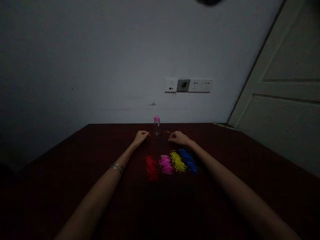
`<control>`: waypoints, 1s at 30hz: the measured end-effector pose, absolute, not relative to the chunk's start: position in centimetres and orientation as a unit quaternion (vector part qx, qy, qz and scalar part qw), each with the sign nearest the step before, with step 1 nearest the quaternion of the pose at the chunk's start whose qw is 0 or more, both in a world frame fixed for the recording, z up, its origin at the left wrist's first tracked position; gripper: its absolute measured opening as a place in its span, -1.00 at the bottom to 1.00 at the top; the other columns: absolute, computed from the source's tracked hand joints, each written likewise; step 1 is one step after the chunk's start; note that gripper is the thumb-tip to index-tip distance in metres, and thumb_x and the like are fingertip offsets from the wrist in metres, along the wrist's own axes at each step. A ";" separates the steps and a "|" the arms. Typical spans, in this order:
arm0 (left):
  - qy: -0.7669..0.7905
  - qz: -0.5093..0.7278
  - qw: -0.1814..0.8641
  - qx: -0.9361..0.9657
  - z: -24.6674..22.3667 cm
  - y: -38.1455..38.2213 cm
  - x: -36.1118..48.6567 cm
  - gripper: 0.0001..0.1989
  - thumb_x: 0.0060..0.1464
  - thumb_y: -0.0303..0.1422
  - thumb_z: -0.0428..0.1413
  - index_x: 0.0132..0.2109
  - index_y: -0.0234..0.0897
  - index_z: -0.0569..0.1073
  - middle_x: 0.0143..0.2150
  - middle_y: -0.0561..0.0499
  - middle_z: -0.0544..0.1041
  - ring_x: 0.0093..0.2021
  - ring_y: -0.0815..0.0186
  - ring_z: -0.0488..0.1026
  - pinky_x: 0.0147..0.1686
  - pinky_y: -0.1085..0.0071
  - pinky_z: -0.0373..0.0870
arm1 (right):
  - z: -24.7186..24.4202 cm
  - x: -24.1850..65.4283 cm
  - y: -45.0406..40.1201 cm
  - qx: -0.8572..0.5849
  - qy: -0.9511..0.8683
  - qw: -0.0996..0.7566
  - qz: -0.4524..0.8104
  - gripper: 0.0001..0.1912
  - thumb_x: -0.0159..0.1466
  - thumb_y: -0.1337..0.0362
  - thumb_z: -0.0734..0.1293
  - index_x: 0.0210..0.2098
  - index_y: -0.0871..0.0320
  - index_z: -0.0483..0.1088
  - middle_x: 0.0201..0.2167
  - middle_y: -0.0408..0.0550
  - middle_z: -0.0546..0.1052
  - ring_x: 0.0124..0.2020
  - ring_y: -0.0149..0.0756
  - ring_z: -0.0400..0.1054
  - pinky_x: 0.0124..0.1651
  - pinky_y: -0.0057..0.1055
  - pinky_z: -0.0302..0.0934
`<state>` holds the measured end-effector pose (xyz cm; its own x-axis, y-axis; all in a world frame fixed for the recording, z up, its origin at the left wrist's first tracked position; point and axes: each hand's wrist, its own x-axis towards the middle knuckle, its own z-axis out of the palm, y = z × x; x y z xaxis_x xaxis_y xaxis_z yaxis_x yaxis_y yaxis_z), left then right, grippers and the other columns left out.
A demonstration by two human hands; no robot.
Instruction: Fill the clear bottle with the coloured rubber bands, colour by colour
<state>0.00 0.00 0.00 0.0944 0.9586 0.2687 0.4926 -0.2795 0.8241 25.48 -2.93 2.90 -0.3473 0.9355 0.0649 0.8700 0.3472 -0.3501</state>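
My left hand [141, 136] rests on the table left of a small clear bottle [156, 128] with a pink cap. Its fingers are pinched together, with a tiny reddish spot at their tips that I cannot make out. To the bottle's right, my right hand [178, 137] is also closed in a pinch; anything in it is too small to name. Between the hands lie a thin red and yellow loop [167, 132] and a small blue piece [159, 137]. Nearer me, four piles of thin, band-like strands form a row: red [151, 168], pink [166, 164], yellow [178, 161] and blue [188, 161].
The dark red table [87, 160] meets a pale wall [120, 66] behind the bottle. Several sockets and switches [197, 85] are set in the wall. A light panelled door [282, 80] stands at the right. The scene is dim.
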 end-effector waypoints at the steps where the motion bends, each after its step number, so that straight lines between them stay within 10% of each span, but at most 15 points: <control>1: 0.534 0.412 0.279 0.684 0.0 -0.1 -0.1 -0.63 -0.09 -0.19 -0.04 -0.45 -0.42 0.52 -0.71 0.10 0.29 -0.62 0.44 0.17 -0.55 0.51 0.08 | 2.9 24.6 -2.8 -0.561 -0.808 0.128 0.127 -0.76 0.11 0.10 0.27 -0.39 0.12 0.46 -0.37 -0.09 0.52 -0.31 -0.32 0.38 -0.41 -0.52 0.10; 30: 0.538 0.396 0.255 0.699 -0.4 0.4 0.3 -0.66 -0.08 -0.25 -0.05 -0.47 -0.41 0.52 -0.66 0.06 0.37 -0.56 0.41 0.26 -0.49 0.50 0.15 | 2.9 20.7 -1.6 -0.588 -0.797 0.111 0.084 -0.82 0.18 0.26 0.19 -0.30 0.14 0.40 -0.22 0.03 0.49 -0.22 -0.24 0.37 -0.26 -0.43 0.16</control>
